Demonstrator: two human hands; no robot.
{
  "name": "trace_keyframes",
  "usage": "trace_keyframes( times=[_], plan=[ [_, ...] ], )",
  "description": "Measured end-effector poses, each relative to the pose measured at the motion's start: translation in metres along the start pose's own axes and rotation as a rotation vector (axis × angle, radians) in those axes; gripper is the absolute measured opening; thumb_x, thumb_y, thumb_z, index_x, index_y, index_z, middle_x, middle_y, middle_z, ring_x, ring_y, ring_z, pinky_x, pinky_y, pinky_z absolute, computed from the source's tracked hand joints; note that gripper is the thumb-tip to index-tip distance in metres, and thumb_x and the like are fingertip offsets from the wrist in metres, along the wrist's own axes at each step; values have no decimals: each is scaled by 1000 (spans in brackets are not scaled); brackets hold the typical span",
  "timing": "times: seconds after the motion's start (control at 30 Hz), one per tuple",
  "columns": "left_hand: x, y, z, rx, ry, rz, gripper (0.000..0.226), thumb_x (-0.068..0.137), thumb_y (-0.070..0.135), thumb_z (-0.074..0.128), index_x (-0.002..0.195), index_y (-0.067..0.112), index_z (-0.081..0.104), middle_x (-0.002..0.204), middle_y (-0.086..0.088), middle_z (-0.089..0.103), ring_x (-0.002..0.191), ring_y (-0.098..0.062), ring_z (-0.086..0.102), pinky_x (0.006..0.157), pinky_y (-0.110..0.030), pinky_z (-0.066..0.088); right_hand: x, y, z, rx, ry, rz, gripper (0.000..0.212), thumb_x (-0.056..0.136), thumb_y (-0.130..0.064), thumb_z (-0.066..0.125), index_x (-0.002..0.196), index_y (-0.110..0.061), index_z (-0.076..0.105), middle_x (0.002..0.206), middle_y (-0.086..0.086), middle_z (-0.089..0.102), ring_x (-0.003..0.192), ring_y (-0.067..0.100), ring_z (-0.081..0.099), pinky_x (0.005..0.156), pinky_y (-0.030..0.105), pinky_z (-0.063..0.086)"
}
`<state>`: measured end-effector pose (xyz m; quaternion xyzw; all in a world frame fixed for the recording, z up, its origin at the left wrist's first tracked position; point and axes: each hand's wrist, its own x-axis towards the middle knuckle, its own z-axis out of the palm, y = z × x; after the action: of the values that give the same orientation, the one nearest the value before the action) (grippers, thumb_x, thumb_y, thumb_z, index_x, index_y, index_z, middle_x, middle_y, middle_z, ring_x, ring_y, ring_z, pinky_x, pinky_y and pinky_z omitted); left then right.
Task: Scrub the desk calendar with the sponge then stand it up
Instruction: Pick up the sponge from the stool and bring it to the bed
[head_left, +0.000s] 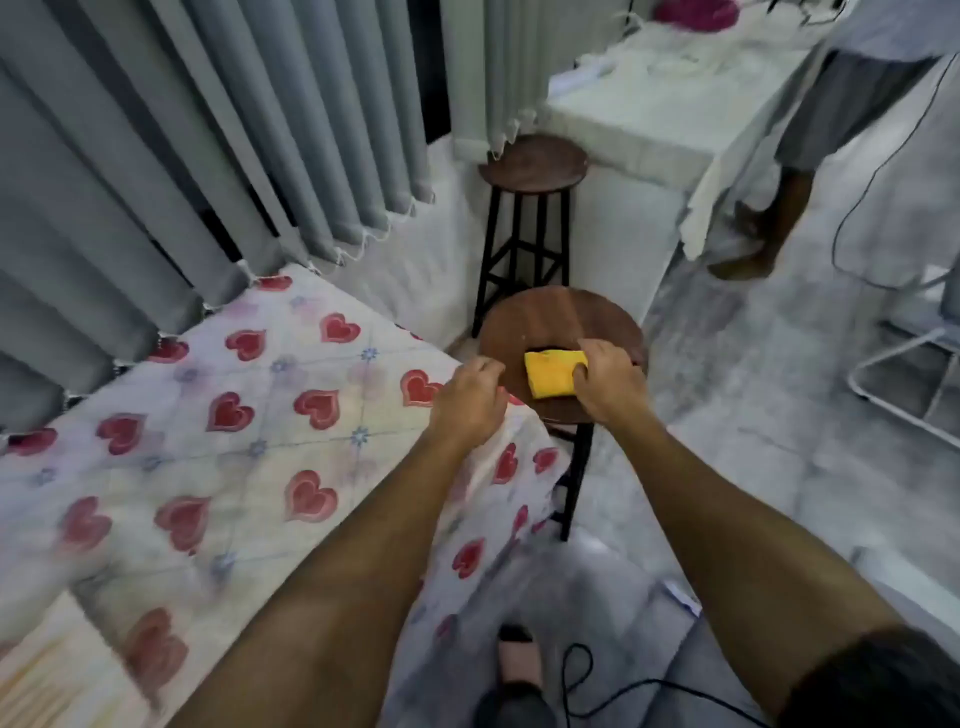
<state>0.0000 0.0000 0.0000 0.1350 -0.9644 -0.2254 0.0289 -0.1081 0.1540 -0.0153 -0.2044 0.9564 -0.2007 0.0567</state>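
A yellow sponge (551, 375) lies on the round brown seat of the near stool (550, 317). My right hand (610, 382) rests on the sponge's right edge, with its fingers curled onto it. My left hand (467, 400) hovers just left of the stool, above the corner of the heart-patterned cloth, fingers loosely curled and holding nothing. No desk calendar shows in this view.
A table under a white cloth with red hearts (218, 415) fills the left. A second dark stool (532, 166) stands behind the near one, by grey curtains (156, 156). Another person's legs (769, 218) are at the upper right beside a white-covered table (665, 104). A black cable (576, 675) lies on the floor.
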Motion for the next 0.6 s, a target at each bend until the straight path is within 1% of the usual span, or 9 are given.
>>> trace_keyframes(
  times=[0.1, 0.13, 0.2, 0.3, 0.37, 0.43, 0.47, 0.5, 0.6],
  plan=[
    [37, 13, 29, -248, -46, -137, 41, 92, 13, 50, 132, 7, 49, 135, -18, 52, 122, -34, 50, 101, -39, 41, 26, 25, 17, 1, -101, 119, 52, 93, -21, 47, 141, -7, 35, 144, 17, 40, 127, 39, 41, 102, 50, 41],
    [49, 16, 38, -295, -66, -188, 44, 91, 12, 50, 134, 6, 46, 135, -20, 51, 122, -34, 49, 101, -39, 40, 31, 32, 23, 11, -156, 164, 54, 93, -23, 47, 142, -7, 32, 144, 19, 38, 127, 41, 40, 101, 51, 41],
    [68, 21, 58, -344, -141, -274, 49, 92, 13, 50, 138, 3, 40, 138, -22, 48, 126, -35, 45, 104, -38, 38, 40, 44, 37, 47, -205, 226, 57, 93, -26, 48, 143, -8, 29, 144, 21, 37, 126, 42, 40, 99, 52, 40],
    [95, 23, 80, -282, -263, -322, 54, 92, 15, 50, 140, -3, 33, 140, -27, 43, 128, -39, 42, 102, -38, 36, 55, 50, 52, 84, -208, 244, 62, 92, -27, 52, 144, -6, 26, 140, 26, 38, 123, 46, 41, 98, 51, 40],
    [108, 24, 86, -284, -335, -379, 63, 92, 17, 49, 145, -2, 20, 144, -28, 37, 129, -42, 40, 103, -40, 37, 63, 50, 58, 141, -179, 297, 67, 91, -29, 56, 145, -6, 23, 139, 28, 39, 122, 47, 42, 100, 50, 38],
    [117, 24, 88, -317, -343, -484, 70, 92, 17, 49, 147, -1, 9, 145, -28, 34, 130, -42, 40, 105, -42, 37, 73, 48, 60, 211, -133, 378, 71, 90, -29, 60, 145, -6, 22, 140, 28, 39, 124, 46, 42, 102, 48, 38],
    [120, 24, 89, -333, -317, -538, 70, 92, 17, 49, 147, -1, 10, 144, -28, 37, 129, -42, 42, 104, -42, 38, 78, 48, 60, 237, -118, 421, 72, 89, -28, 62, 144, -6, 23, 140, 28, 39, 124, 45, 43, 102, 48, 39],
    [123, 23, 91, -346, -286, -581, 67, 91, 17, 50, 145, -2, 15, 142, -27, 41, 127, -41, 45, 102, -41, 39, 82, 48, 60, 252, -114, 459, 72, 87, -27, 65, 143, -7, 24, 140, 27, 39, 124, 45, 44, 101, 47, 40],
    [130, 21, 97, -408, -234, -694, 52, 90, 20, 54, 133, -3, 35, 135, -25, 51, 122, -40, 51, 97, -40, 43, 90, 51, 61, 269, -147, 510, 69, 84, -25, 69, 138, -7, 31, 133, 26, 48, 119, 43, 49, 95, 45, 44]
  ],
)
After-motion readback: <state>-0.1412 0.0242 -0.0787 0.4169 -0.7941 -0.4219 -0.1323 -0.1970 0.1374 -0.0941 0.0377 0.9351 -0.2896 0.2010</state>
